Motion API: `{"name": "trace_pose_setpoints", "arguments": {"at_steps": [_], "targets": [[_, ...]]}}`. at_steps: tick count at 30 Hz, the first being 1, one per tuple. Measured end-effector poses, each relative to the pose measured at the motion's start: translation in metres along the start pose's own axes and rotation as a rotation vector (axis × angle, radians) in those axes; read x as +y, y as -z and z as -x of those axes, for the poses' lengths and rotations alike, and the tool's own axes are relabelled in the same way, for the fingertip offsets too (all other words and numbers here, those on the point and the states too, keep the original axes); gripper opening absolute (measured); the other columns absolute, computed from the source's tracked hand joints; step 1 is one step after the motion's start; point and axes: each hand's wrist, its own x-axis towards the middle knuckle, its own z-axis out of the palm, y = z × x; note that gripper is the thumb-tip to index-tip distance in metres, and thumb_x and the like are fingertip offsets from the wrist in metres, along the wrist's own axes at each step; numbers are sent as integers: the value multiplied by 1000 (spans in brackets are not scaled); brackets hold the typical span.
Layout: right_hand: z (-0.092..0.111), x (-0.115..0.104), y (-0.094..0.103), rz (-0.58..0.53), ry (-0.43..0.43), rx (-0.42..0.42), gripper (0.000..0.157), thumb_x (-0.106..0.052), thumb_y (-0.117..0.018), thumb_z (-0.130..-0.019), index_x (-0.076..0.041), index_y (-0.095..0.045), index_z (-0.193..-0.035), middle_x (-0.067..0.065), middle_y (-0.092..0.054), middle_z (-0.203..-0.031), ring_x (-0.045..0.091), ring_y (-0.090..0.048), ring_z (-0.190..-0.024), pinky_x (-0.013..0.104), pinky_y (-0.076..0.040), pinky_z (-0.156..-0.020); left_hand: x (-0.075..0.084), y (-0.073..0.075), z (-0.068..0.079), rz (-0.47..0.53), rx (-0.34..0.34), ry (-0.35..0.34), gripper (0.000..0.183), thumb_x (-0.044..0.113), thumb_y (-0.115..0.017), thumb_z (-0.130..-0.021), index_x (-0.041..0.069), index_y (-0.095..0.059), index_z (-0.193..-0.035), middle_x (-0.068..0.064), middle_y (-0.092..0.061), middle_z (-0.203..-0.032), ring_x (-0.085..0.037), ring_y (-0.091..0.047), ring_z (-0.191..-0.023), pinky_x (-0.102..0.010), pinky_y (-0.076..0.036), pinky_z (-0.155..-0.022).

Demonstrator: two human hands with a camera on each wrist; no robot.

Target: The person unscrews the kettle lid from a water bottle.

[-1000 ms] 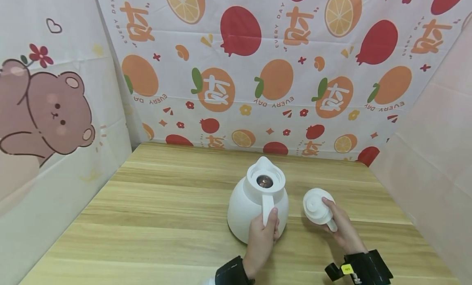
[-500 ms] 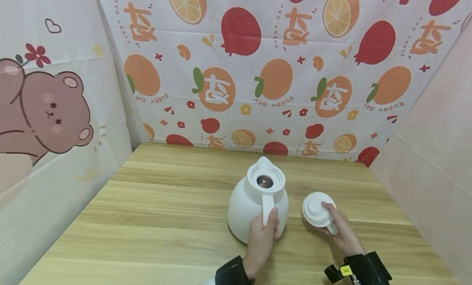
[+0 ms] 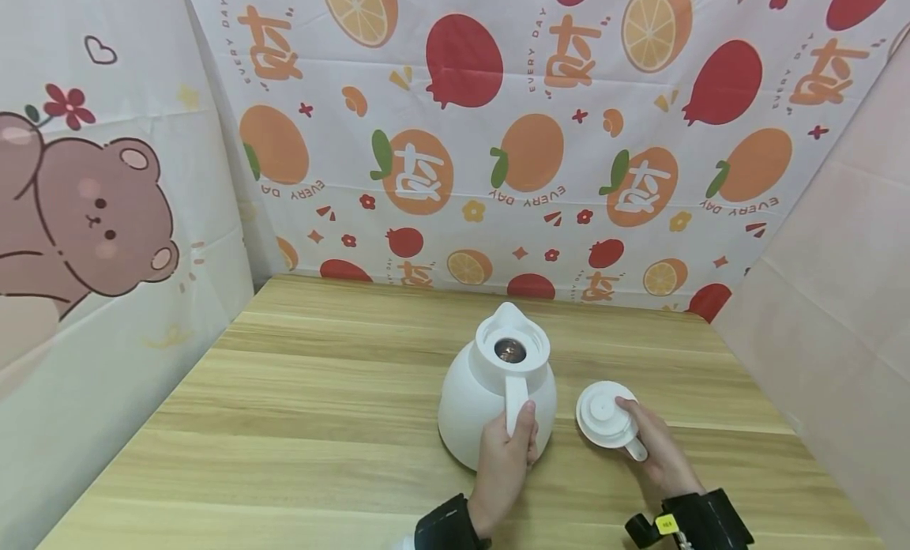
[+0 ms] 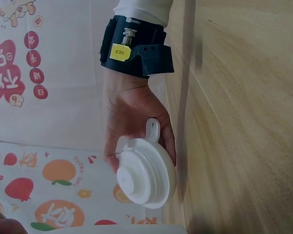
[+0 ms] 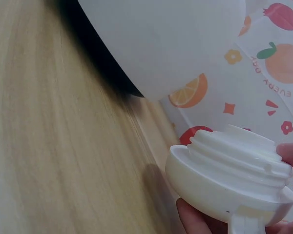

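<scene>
A white thermos jug [image 3: 462, 400] stands upright on the table, its spout pointing away and its mouth uncovered. My left hand [image 3: 502, 472] grips the jug's handle, thumb on top. To the right of the jug, my right hand [image 3: 664, 453] holds the white jug lid [image 3: 604, 413] by its edge, with the stepped underside facing up. In the right wrist view, the lid [image 5: 229, 170] sits between the thumb above and fingers below, with its small tab toward the palm. The left wrist view shows the right hand [image 4: 136, 109] and lid close over the wood.
The wood-grain table [image 3: 298, 423] runs back to a fruit-print cloth [image 3: 533, 155]. Cloth walls rise at the left, with a bear print [image 3: 107, 218], and at the right. Both wrists wear black camera straps [image 3: 704, 518].
My right hand has lowered the lid slightly toward me and a little to the left, tilting its underside more upward. My left hand and the jug have stayed still.
</scene>
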Motion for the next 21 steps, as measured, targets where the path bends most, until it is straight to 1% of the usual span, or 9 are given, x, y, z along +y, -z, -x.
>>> {"name": "trace_pose_setpoints", "arguments": {"at_steps": [4, 10, 13, 15, 17, 19, 20, 21], "targets": [[-1, 2, -1, -8, -14, 10, 69, -43, -44, -97, 7, -29, -142, -14, -54, -92, 2, -50, -88, 21, -42, -77, 0, 1, -1, -5, -3, 5, 50, 25, -48, -98, -18, -47, -71, -6, -40, -53, 0, -35, -42, -11, -29, -45], [-4, 4, -2, -9, -27, 32, 67, -41, -48, -95, 10, -33, -137, -14, -57, -86, 2, -51, -85, 22, -42, -76, 1, 3, -3, -24, -1, 11, 49, 23, -47, -98, -18, -47, -70, -8, -41, -52, 1, -35, -41, -11, -28, -44], [-5, 5, -2, -8, -42, 46, 74, -45, -51, -93, 9, -33, -139, -14, -56, -90, 3, -48, -92, 23, -39, -83, 2, 3, -3, -28, -5, 13, 52, 25, -47, -98, -18, -46, -69, -8, -41, -52, 1, -35, -42, -11, -28, -44], [-6, 5, -2, -22, -48, 51, 78, -47, -52, -92, 10, -31, -141, -10, -56, -99, 8, -46, -105, 29, -37, -93, 3, 4, -3, -27, -9, 15, 53, 27, -47, -98, -18, -46, -69, -7, -41, -52, 0, -35, -42, -11, -28, -44], [-7, 5, -2, -44, -48, 52, 80, -46, -52, -92, 11, -28, -143, 1, -55, -115, 18, -39, -122, 39, -31, -107, 4, 4, -3, -22, -15, 19, 54, 29, -47, -98, -17, -46, -69, -6, -40, -53, 0, -35, -42, -12, -28, -44], [-7, 4, -1, -58, -46, 49, 82, -45, -53, -92, 13, -24, -143, 15, -46, -133, 30, -25, -136, 49, -18, -117, 5, 4, -3, -18, -17, 21, 54, 29, -47, -98, -17, -46, -69, -6, -40, -53, 0, -35, -42, -12, -28, -44], [-8, 3, -1, -67, -49, 45, 82, -43, -53, -92, 14, -23, -143, 20, -39, -140, 32, -18, -139, 52, -12, -119, 5, 4, -3, -18, -18, 23, 54, 28, -47, -98, -17, -46, -69, -5, -40, -53, 0, -35, -42, -12, -28, -44], [-8, 3, 0, -67, -53, 47, 82, -43, -54, -92, 14, -23, -143, 23, -33, -144, 34, -15, -141, 53, -8, -120, 5, 4, -4, -20, -18, 24, 53, 28, -47, -98, -17, -46, -69, -5, -39, -53, 0, -34, -42, -12, -28, -44]]}}
